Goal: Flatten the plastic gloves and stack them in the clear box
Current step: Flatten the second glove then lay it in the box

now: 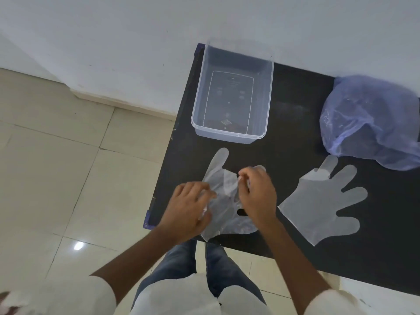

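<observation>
A crumpled clear plastic glove (223, 189) lies on the black table (295, 137) near its front left corner. My left hand (189, 208) presses on the glove's left side with its fingers pinching the film. My right hand (258, 194) pinches the glove's upper right part, where a finger is folded over. One glove finger points up toward the clear box (266, 96), which stands behind it with nothing inside. A second clear glove (318, 201) lies flat and spread out to the right of my right hand, untouched.
A bluish plastic bag (372, 121) sits bunched at the table's right back, against the white wall. The table's left edge drops off to a tiled floor (68, 167). My legs stand at the front edge.
</observation>
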